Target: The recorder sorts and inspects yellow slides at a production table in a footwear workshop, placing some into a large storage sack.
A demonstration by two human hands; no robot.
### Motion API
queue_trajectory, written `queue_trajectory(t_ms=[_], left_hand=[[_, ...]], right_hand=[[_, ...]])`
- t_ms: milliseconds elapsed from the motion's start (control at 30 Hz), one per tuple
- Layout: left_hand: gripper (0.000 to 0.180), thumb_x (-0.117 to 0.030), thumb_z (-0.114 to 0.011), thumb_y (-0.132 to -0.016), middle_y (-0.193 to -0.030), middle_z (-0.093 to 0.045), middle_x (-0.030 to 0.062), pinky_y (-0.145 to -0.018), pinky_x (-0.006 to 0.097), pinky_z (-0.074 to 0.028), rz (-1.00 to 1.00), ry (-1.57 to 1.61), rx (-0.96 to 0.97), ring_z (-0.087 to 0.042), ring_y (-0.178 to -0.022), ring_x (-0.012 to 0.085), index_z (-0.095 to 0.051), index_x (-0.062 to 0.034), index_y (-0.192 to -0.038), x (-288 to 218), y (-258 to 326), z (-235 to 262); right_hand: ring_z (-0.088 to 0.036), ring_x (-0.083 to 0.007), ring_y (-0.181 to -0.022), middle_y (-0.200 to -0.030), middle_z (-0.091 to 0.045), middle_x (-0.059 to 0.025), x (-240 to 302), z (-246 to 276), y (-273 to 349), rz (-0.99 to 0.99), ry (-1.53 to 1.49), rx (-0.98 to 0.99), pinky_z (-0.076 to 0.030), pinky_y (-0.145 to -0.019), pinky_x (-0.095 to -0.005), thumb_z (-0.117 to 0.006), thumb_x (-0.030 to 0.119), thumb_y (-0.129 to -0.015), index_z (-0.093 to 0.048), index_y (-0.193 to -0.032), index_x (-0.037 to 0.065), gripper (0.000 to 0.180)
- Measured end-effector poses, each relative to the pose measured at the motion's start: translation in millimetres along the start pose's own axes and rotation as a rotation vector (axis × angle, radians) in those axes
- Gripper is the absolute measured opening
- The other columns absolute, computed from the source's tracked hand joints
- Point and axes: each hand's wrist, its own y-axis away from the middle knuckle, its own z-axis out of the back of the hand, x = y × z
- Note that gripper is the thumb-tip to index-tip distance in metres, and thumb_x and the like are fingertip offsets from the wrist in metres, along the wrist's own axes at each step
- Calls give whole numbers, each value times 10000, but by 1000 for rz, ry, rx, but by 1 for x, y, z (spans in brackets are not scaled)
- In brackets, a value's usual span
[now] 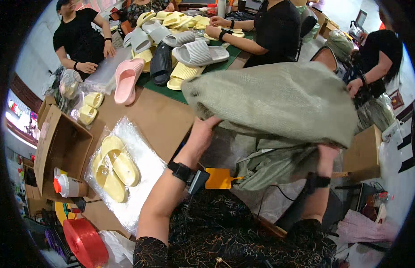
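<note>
A large grey-green woven sack [270, 98] is held up in front of me and bulges over the table's right part. My left hand [205, 129] grips its near edge, fingers closed on the fabric and thumb along the outside. The sack's right end covers most of my right hand [328, 154], which is against the fabric with its fingers hidden. Below the raised part, loose folds of green-grey fabric [270, 167] hang between my forearms. Left of my left forearm, a pair of pale yellow slippers [116, 172] lies on a stack of clear plastic bags [142, 192].
A pile of yellow, grey and black slippers [196, 52] covers the far table, beside a pink slipper [127, 82]. Co-workers sit or stand around it. On my left are an open cardboard box [67, 147], a bottle [71, 185] and a red tape roll [84, 241]. Another carton [364, 154] stands right.
</note>
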Motion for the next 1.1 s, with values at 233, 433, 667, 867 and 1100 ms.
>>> queue_trajectory(t_ms=[233, 433, 667, 867, 1100], left_hand=[[542, 108, -596, -730, -1259, -634, 132, -1014, 387, -452, -544, -795, 556, -592, -1177, 282, -609, -15, -1258, -28, 6, -43], [682, 55, -593, -635, -1099, -623, 157, -904, 436, -500, -406, -1310, 994, -595, -1115, 357, -650, -139, -1287, 7, 44, -40], [602, 5, -586, -688, -1239, -657, 146, -1021, 441, -463, -126, -1226, 1330, -570, -1221, 340, -663, -138, -1268, 46, 84, -66], [507, -17, -591, -676, -1130, -675, 194, -938, 485, -494, -58, -1187, 1465, -615, -1103, 393, -677, -69, -1172, 64, 110, -68], [701, -46, -615, -655, -1063, -663, 243, -788, 491, -544, -30, -1304, 1373, -656, -945, 428, -557, -70, -1353, 70, 114, -31]], right_hand=[[-558, -243, -569, -681, -618, -106, -85, 224, -61, -337, 597, -409, -484, -598, -408, -545, 511, -971, -636, -1055, 51, 477], [-588, -162, -1013, -1102, -654, -77, -102, 35, -4, 150, 1360, 321, -461, -874, -322, -653, 338, -949, -643, -1169, -38, 436], [-429, -288, -1381, -1522, -410, -180, -151, -131, 88, -241, 1725, 1501, -349, -1130, -376, -707, 435, -888, -366, -1500, -9, 829], [-579, -327, -1159, -1311, -582, -234, -249, -84, 99, -924, 1877, 1867, -456, -980, -370, -802, 393, -765, -385, -1430, -57, 905], [-615, -205, -949, -1058, -654, -117, -220, -100, 14, -478, 1788, 1367, -499, -846, -330, -555, 101, -834, -668, -1080, 24, 281]])
